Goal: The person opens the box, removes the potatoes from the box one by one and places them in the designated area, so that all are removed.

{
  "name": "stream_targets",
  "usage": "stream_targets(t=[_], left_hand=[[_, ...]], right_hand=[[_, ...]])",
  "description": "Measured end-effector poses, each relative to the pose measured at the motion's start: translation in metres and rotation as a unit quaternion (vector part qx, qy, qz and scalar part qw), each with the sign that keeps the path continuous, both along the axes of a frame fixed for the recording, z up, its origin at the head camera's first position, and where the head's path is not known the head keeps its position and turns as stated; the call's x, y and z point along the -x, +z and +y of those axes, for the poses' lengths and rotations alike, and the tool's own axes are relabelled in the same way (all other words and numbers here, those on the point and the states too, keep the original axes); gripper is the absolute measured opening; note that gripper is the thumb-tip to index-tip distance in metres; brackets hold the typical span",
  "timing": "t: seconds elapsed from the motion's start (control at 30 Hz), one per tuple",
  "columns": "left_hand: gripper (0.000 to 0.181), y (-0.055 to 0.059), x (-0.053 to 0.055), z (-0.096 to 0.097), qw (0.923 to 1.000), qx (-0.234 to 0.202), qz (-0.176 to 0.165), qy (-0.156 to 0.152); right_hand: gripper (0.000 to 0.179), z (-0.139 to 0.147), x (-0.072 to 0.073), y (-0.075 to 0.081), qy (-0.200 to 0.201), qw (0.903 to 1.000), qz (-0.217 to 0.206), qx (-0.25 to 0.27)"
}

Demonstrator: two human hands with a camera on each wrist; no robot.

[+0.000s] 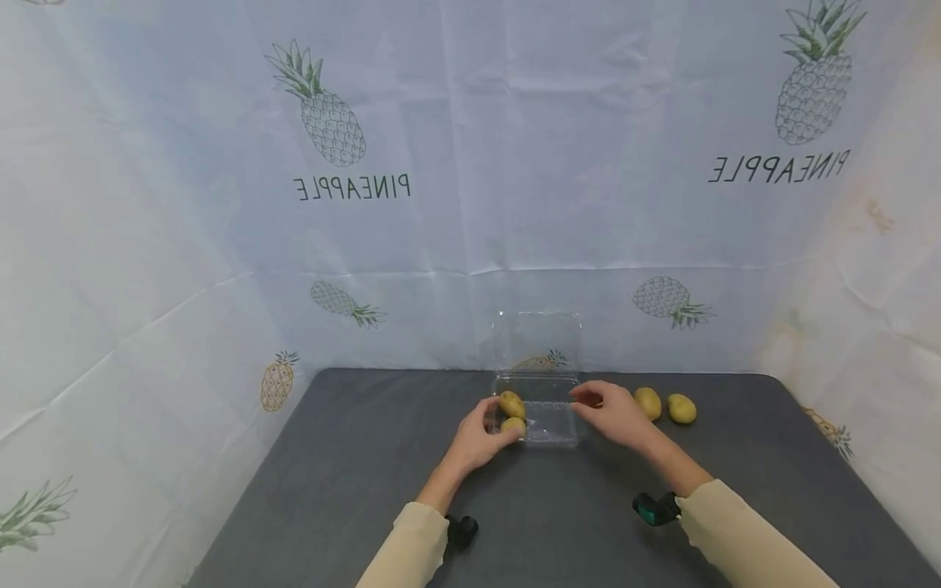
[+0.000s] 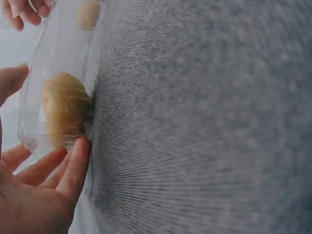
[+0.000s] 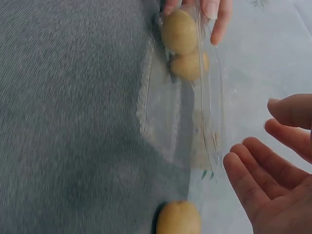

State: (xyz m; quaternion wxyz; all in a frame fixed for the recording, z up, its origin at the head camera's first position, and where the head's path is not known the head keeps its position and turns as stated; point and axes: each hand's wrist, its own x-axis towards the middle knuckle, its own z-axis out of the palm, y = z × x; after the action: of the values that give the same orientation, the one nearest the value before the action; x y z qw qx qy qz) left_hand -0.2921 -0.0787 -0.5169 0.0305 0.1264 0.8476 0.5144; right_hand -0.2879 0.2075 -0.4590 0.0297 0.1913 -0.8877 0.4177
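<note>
A clear plastic clamshell box [image 1: 550, 423] sits on the table with two potatoes, one farther back [image 1: 511, 404] and one in front [image 1: 514, 425], at its left end. My left hand [image 1: 474, 433] is spread around that end. In the left wrist view its fingertips [image 2: 80, 146] touch the end wall, while the thumb is up by the rim. At the box's right end, my right hand [image 1: 608, 410] has loosely bent, parted fingers and holds nothing. The right wrist view shows those fingers [image 3: 243, 168] apart from the box wall.
Two more potatoes [image 1: 648, 403] [image 1: 681, 408] lie on the dark grey table [image 1: 382, 490], right of my right hand. Behind the box its clear lid [image 1: 537, 339] stands raised against the pineapple-print curtain [image 1: 529, 204].
</note>
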Motion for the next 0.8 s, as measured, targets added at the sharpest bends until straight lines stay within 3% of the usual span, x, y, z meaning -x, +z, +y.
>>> stream_targets(t=[0.47,0.8], left_hand=[[0.076,-0.006,0.002,0.0,0.9999,-0.013,0.011,-0.003],[0.076,-0.005,-0.001,0.0,0.9998,-0.017,0.005,-0.006]], right_hand=[[0.032,-0.032,0.012,-0.006,0.047,0.9988,-0.016,0.0],[0.033,-0.045,0.017,-0.01,0.078,0.9951,-0.06,-0.013]])
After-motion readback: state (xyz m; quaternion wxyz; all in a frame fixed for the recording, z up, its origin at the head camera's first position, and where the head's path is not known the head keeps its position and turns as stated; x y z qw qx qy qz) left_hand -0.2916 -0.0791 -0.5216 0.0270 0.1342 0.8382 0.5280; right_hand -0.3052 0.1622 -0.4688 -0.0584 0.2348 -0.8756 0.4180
